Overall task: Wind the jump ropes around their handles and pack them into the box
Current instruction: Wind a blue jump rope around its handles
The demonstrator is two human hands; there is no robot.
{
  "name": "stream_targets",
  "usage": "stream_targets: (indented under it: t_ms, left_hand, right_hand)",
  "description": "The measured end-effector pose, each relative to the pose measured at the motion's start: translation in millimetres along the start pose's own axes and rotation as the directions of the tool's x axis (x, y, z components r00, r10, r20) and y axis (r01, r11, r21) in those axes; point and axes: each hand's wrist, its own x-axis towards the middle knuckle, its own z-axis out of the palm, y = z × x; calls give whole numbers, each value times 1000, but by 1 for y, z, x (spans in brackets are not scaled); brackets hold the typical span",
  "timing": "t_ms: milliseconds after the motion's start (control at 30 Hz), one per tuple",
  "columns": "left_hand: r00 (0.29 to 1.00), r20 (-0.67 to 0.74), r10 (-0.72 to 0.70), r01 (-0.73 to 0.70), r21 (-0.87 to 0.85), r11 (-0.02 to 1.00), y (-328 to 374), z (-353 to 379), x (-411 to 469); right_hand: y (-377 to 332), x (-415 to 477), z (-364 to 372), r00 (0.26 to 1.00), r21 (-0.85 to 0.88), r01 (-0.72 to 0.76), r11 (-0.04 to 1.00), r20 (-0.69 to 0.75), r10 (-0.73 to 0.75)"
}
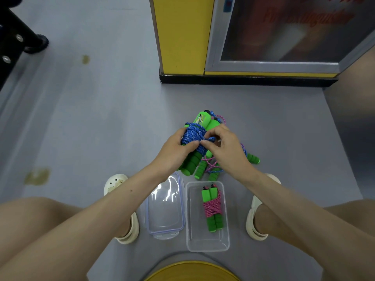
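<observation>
My left hand grips a pair of green foam handles wound with blue rope. My right hand pinches the blue rope at the bundle's middle, thumb tip against my left thumb. Under my hands on the floor lies a loose heap of green handles with pink and blue rope. A clear plastic box stands on the floor between my feet. In it lies one wound bundle, green handles wrapped in pink rope.
The clear lid with blue clips lies left of the box. A yellow pillar and a glass-fronted cabinet stand beyond the ropes. My sandalled feet flank the box and lid. A yellow round seat edge is at the bottom.
</observation>
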Motion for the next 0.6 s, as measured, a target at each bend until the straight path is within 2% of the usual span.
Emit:
stream_targets:
  t_ms: [167, 267, 367, 433, 533, 600]
  left_hand:
    - [1000, -18, 2, -4, -79, 997, 4, -1, -3]
    - [995, -94, -23, 14, -95, 995, 0, -2, -2]
    - [993, -103, -48, 38, -94, 995, 0, -3, 0]
    - [992, -115, -52, 44, -78, 996, 2, -2, 3]
    - [991, -117, -61, 49, -97, 994, 3, 1, 4]
    - [990, -125, -59, 47, -102, 994, 4, 2, 5]
  right_hand:
    - [-4, -5, 7, 983, -67, 150, 986, -98, -156]
    - [-4, -11, 11, 968, -94, 231, 968, -80, -239]
    - [-5, -10, 9, 965, -84, 246, 966, -77, -252]
    - [-9, -7, 6, 975, -23, 179, 984, -126, -181]
    - [-15, -6, 3, 986, 148, -6, 989, -163, 30]
    - [-16, -4, 1, 982, 177, -39, 984, -177, 70]
